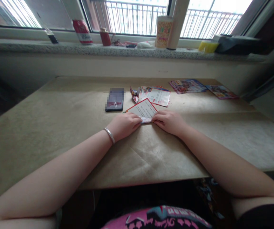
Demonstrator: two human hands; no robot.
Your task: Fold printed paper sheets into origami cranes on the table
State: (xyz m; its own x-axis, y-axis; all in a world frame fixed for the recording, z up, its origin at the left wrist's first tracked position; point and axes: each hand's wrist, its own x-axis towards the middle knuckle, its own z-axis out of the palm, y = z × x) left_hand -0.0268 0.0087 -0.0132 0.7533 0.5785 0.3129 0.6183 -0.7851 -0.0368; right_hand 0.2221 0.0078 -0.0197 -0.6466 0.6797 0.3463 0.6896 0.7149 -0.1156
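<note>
A white sheet of printed paper point(142, 108) with a red border lies at an angle on the table, its near edge folded up into a narrow strip. My left hand point(126, 124) presses on the left end of that fold, fingers closed on the paper. At the right end, my right hand point(167, 121) pinches the same fold between thumb and fingers. Just beyond the sheet sit a small folded paper piece point(134, 94) in bright colours and a loose pile of printed sheets point(159, 96). A dark phone point(115, 100) rests left of them.
Two groups of colourful cards, a fanned stack point(188, 86) and a smaller one point(222, 91), lie at the table's far right. On the windowsill point(127, 51) stand a red and white can point(82, 32), a red bottle point(105, 37), a patterned cup point(163, 33) and a yellow item point(208, 47).
</note>
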